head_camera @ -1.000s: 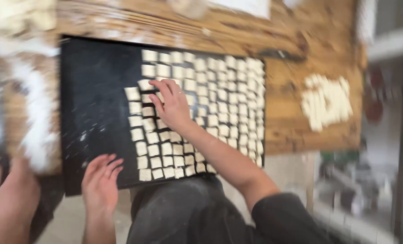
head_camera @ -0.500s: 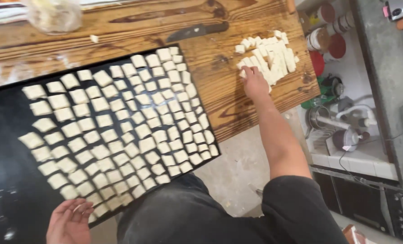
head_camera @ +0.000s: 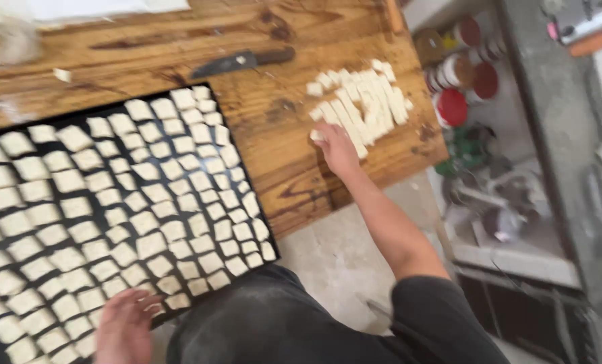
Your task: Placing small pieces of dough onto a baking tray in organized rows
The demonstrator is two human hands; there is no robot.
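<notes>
1. The right hand (head_camera: 336,149) reaches to two o'clock, fingers bent onto the near edge of the pile of dough strips (head_camera: 361,104); whether it pinches a piece cannot be told.
2. The left hand (head_camera: 122,323), fingers loosely spread, rests on the black tray (head_camera: 264,232) rim at seven o'clock.
3. Rows of dough squares (head_camera: 112,209) fill the tray.
4. A dark knife (head_camera: 240,62) lies on the wooden table (head_camera: 280,114) at twelve o'clock, between tray and pile.
5. Red-lidded jars (head_camera: 463,81) stand past the table edge at two o'clock.
</notes>
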